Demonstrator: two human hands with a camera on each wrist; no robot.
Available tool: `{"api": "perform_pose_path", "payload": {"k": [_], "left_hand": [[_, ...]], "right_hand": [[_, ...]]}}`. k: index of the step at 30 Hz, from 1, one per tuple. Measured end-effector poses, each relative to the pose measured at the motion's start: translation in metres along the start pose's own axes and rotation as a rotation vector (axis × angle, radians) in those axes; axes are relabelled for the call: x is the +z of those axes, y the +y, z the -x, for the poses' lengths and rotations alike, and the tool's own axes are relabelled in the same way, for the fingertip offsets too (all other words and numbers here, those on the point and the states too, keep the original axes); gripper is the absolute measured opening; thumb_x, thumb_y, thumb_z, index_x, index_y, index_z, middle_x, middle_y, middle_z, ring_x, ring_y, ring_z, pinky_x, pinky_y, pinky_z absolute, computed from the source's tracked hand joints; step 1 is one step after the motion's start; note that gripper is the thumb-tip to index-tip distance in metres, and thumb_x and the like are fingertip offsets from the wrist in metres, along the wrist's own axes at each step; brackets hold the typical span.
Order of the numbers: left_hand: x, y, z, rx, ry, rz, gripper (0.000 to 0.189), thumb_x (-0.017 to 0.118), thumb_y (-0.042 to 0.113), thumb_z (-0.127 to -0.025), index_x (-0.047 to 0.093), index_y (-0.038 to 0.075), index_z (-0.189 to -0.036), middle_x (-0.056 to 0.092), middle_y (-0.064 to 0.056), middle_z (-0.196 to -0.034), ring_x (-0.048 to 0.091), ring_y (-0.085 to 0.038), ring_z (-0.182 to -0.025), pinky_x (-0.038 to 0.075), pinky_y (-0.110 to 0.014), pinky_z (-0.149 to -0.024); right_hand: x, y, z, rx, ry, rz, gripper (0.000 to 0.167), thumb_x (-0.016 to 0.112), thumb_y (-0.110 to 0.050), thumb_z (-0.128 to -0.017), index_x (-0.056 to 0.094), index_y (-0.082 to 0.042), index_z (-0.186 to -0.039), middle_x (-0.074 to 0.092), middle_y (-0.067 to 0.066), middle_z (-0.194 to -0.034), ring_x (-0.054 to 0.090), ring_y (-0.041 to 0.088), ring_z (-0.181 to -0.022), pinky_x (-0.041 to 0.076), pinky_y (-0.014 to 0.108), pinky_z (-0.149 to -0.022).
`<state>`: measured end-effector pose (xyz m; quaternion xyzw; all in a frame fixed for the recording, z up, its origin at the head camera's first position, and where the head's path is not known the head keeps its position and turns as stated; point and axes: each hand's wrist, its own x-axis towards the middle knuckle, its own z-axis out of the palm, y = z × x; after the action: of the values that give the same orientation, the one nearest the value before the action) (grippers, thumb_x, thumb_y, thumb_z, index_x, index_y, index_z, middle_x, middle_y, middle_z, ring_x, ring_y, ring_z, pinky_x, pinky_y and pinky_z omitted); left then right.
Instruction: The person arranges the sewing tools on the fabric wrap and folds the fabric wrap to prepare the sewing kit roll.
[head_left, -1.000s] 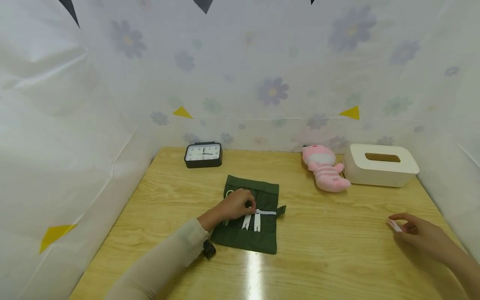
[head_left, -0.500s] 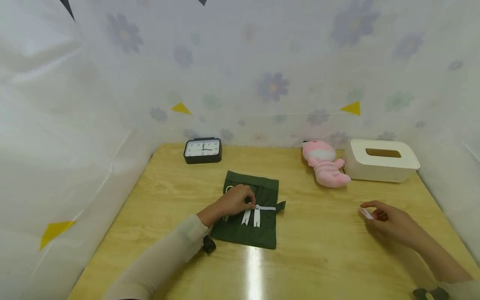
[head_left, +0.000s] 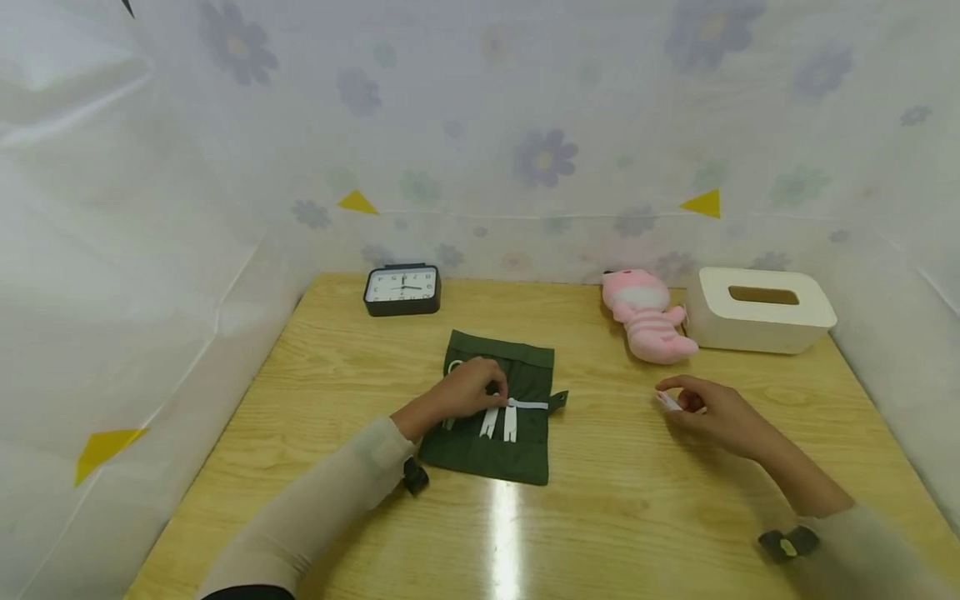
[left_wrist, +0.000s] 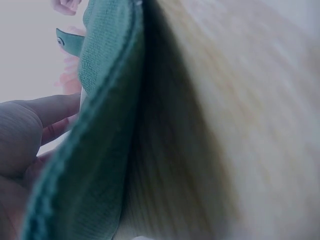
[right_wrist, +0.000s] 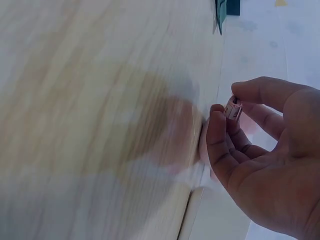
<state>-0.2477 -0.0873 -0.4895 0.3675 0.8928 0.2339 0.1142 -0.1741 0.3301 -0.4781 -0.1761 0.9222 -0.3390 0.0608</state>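
A dark green fabric tool pouch [head_left: 483,467] lies flat on the wooden table. A white elastic strap [head_left: 531,406] crosses it, holding two white flat tools [head_left: 511,425]; a pale ring handle [head_left: 453,366] shows at its left. My left hand [head_left: 468,389] is over the pouch, thumb and index finger pinching the strap beside the tools. In the left wrist view, the pouch's edge [left_wrist: 107,105] hides the fingertips. To the right, my right hand [head_left: 712,412] pinches a small white and pink roll with dark print [right_wrist: 233,108], held above the table between thumb and fingertips.
A black alarm clock [head_left: 402,287] stands at the back left. At the back right are a pink plush toy [head_left: 651,321] and a white tissue box [head_left: 757,321]. Flower-patterned white sheeting [head_left: 480,167] encloses the table. A snap tab [head_left: 558,402] sticks out from the pouch's right side.
My right hand has moved left across the table toward the pouch, carrying the small roll. The left hand stays at the strap. The head view has tilted down slightly.
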Motion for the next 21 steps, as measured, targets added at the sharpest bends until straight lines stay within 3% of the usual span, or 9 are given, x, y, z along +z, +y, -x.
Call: {"api": "perform_pose_path", "payload": {"k": [7,13,21], "left_hand": [[0.000,0.000,0.000,-0.004,0.008,-0.016,0.012,0.077,0.022,-0.096,0.073,0.019,-0.085,0.063,0.005,-0.091,0.053,-0.010,-0.081,0.046,-0.033,-0.079],[0.001,-0.001,-0.001,-0.005,0.003,-0.006,0.012,0.076,0.022,-0.096,0.074,0.018,-0.085,0.064,0.004,-0.092,0.054,-0.011,-0.082,0.045,-0.034,-0.079],[0.000,0.001,0.001,0.002,0.008,-0.012,0.012,0.076,0.022,-0.096,0.074,0.018,-0.085,0.064,0.005,-0.091,0.056,-0.011,-0.083,0.047,-0.036,-0.083]], "right_hand": [[0.018,-0.011,-0.025,-0.076,-0.030,-0.063,0.032,0.070,-0.008,-0.098,0.066,-0.004,-0.130,0.059,0.001,-0.089,0.059,0.009,-0.079,0.050,0.028,-0.071],[0.033,-0.018,-0.049,-0.132,-0.051,-0.149,0.031,0.070,-0.005,-0.098,0.066,-0.001,-0.129,0.059,0.004,-0.088,0.056,0.011,-0.073,0.049,0.027,-0.068],[0.045,-0.034,-0.072,-0.112,-0.077,-0.217,0.032,0.068,-0.004,-0.099,0.065,-0.002,-0.131,0.063,0.013,-0.098,0.061,0.017,-0.077,0.051,0.028,-0.064]]}}
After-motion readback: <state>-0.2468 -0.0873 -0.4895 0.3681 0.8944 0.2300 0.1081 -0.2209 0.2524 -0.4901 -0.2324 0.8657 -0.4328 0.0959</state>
